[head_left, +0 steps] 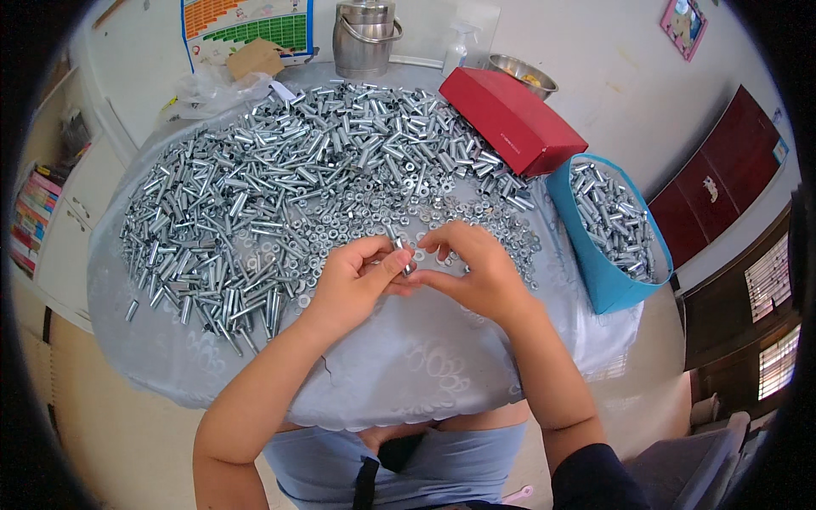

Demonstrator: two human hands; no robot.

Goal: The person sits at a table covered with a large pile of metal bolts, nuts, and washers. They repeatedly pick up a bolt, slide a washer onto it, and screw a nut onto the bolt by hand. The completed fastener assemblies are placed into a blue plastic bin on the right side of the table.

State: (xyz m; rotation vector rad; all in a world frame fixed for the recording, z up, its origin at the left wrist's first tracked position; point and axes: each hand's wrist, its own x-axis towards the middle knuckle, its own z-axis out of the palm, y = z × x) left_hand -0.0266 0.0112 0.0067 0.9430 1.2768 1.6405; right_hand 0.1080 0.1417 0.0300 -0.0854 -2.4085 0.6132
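A small silver metal sleeve (402, 255) is pinched between the fingertips of both hands, held just above the table near its front edge. It is a short shiny tube, partly hidden by the fingers, so its ends cannot be made out. The left hand (353, 280) curls round it from the left, thumb and forefinger closed on it. The right hand (472, 272) meets it from the right, fingers bent and also gripping it; the two hands touch.

Just behind the hands lies a scatter of small nuts (357, 223), and beyond and to the left a large heap of tubes (255, 187) like the held one covers most of the round table (408, 374), which is draped in a pale blue-grey cloth. At the right edge stands a blue bag (608, 280), open and part full of the same tubes. A red box (510, 119) lies behind it, touching the heap. Farther back are a steel pot (365, 38), a spray bottle (456, 47), a metal bowl (520, 75) and a crumpled clear plastic bag (204, 89).

The floor is pale. Dark red-brown furniture (714, 195) stands to the right, and a shelf of books (34, 212) to the left.
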